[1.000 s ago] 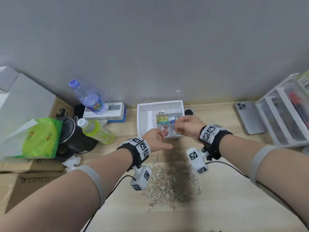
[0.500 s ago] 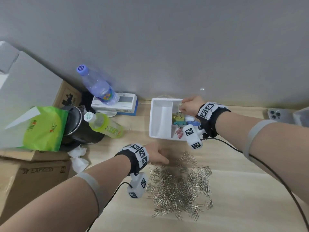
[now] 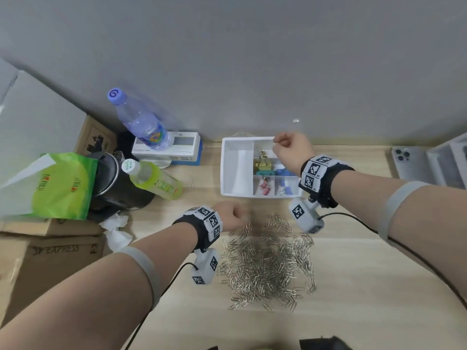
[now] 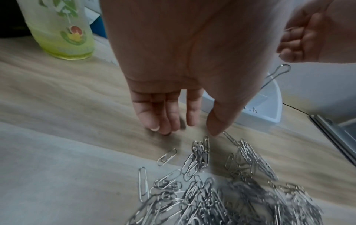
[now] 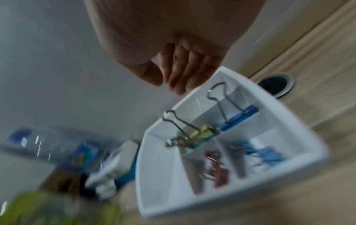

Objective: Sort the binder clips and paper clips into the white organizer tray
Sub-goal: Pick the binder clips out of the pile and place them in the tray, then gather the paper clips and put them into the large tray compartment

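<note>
Desk (image 3: 353, 286): paper clips (image 3: 265, 263) beside left fingers (image 4: 163, 120)

Office-like desk against grey wall: wooden desktop (image 3: 353, 286), courier boxes (image 3: 50, 251), drink bottles (image 3: 141, 120), phone (image 3: 406, 162).

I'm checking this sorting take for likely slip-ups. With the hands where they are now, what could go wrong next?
1. The right hand hangs above the white organizer tray, whose far compartments already hold large binder clips. Paper clips dropped there could mix with them.
2. The left hand works the edge of the loose paper clip pile; a sweep could scatter clips across the desk.
3. The green bottle lies beside the left hand and might get bumped.
</note>
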The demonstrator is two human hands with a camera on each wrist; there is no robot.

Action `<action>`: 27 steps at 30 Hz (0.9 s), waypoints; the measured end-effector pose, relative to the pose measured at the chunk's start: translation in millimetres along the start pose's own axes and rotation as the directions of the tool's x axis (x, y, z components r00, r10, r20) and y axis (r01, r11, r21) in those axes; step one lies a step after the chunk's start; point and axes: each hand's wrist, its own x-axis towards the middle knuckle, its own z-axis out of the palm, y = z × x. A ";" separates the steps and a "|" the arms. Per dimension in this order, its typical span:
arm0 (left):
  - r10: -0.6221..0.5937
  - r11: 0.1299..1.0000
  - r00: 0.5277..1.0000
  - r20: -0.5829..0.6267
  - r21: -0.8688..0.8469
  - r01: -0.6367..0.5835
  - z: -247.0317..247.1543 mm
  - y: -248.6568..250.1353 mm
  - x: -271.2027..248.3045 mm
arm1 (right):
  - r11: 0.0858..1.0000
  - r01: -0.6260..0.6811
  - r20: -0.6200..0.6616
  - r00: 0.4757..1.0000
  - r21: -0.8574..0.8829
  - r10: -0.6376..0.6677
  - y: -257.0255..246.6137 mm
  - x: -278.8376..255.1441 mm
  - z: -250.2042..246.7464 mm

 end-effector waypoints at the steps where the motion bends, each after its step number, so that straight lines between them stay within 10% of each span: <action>1: 0.014 1.000 1.000 -0.005 0.014 -0.014 1.6 0.1 -1.8 | 0.995 0.076 0.012 0.997 -0.062 -0.076 2.8 -15.0 -3.1; 6: 0.048 0.984 0.999 -0.004 0.173 -0.047 11.1 5.9 -10.5 | 0.877 0.304 0.274 0.939 -0.373 -0.209 34.9 -79.2 -4.6; 12: 0.010 0.970 0.997 -0.073 0.244 0.008 40.0 6.1 -15.5 | 0.705 0.361 0.495 0.869 -0.611 -0.015 103.3 -98.6 23.6; 18: 0.103 0.972 0.991 -0.080 0.218 -0.083 66.3 -0.5 -19.0 | 0.694 0.389 0.477 0.876 -0.606 -0.074 123.2 -101.7 47.5; 27: 0.268 0.958 0.963 -0.004 0.109 -0.266 73.3 -0.9 -42.1 | 0.703 0.536 0.707 0.704 -0.467 -0.067 122.6 -131.6 49.1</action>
